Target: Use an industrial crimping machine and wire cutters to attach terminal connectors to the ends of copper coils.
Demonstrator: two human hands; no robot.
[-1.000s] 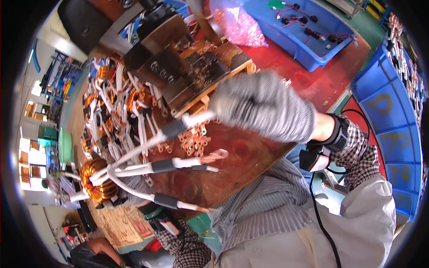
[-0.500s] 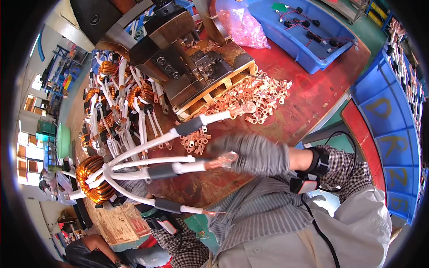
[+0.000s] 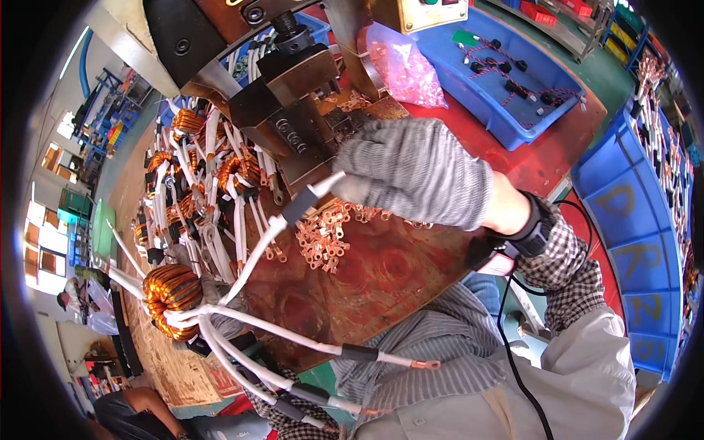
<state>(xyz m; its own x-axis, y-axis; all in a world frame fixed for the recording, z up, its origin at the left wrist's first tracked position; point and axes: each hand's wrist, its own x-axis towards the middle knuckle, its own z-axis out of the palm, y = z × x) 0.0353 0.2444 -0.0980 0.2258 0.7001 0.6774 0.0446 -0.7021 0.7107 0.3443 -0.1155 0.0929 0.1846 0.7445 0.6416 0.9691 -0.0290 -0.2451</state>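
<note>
A copper-wound ring coil [image 3: 173, 299] with white-sleeved leads is at the left, over the table. My left hand [image 3: 226, 323], in a grey glove, is shut on this coil from behind and mostly hidden by it and its leads. My right hand [image 3: 422, 172], in a striped grey glove, pinches the end of one lead [image 3: 258, 260] that carries a black sleeve. That lead's tip is hidden by the fingers, in front of the dark metal press [image 3: 293, 139]. Other leads hang toward my lap; one ends in a copper lug [image 3: 425, 364].
Loose copper lugs [image 3: 323, 238] lie heaped on the red tabletop [image 3: 352, 293] below the press. More finished coils [image 3: 235, 172] crowd the left. Behind are a pink-filled plastic bag [image 3: 407, 70] and a blue tray [image 3: 506, 125]; a large blue bin [image 3: 623, 213] stands right.
My right hand has moved up and away from my body to the press, now bringing one lead's end there. The coil has shifted slightly right and down, and its other leads swing lower.
</note>
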